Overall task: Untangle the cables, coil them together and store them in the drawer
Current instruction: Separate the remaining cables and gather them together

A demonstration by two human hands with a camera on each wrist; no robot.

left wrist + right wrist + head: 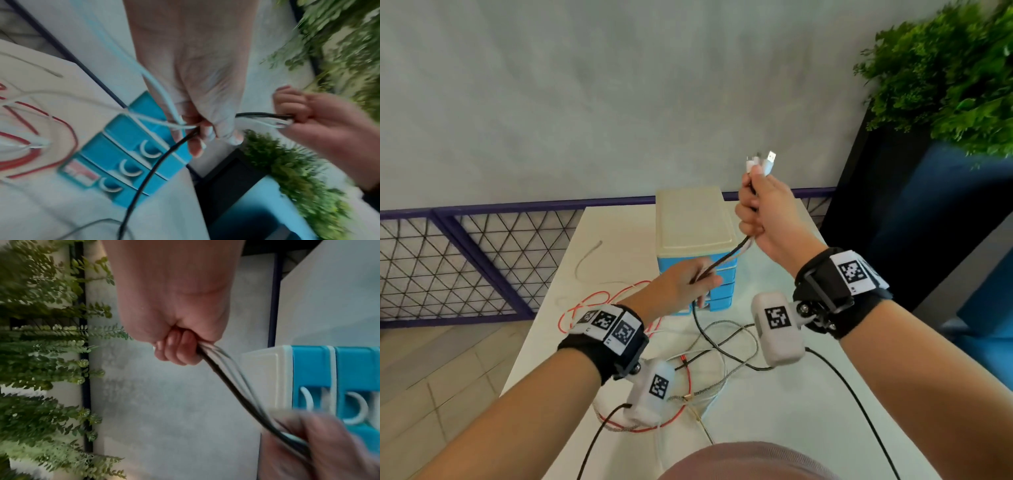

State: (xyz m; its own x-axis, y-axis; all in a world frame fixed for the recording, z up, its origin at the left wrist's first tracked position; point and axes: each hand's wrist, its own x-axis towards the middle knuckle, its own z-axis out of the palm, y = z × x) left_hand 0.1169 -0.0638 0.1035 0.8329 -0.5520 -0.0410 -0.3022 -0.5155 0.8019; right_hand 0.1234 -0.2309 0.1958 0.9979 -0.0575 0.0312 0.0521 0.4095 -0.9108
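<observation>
My right hand (760, 212) is raised above the table and grips a bunch of cables (726, 257) in a fist, with their white plug ends (762, 163) sticking out on top. Lower down, my left hand (688, 284) curls its fingers round the same black and white strands (265, 119). From there the cables (709, 346) hang to the table in loose loops: black, white, braided and red (599, 301). A small drawer unit (697, 246) with blue drawers (131, 162) and a cream top stands behind my hands. In the right wrist view the strands (236, 386) run from my fist toward my blurred left hand (320, 449).
The white table (619, 233) ends at left over a tiled floor. A purple mesh railing (465, 260) runs behind it. A green plant (948, 68) in a dark planter stands at right. A separate pale cable (585, 257) lies on the far table.
</observation>
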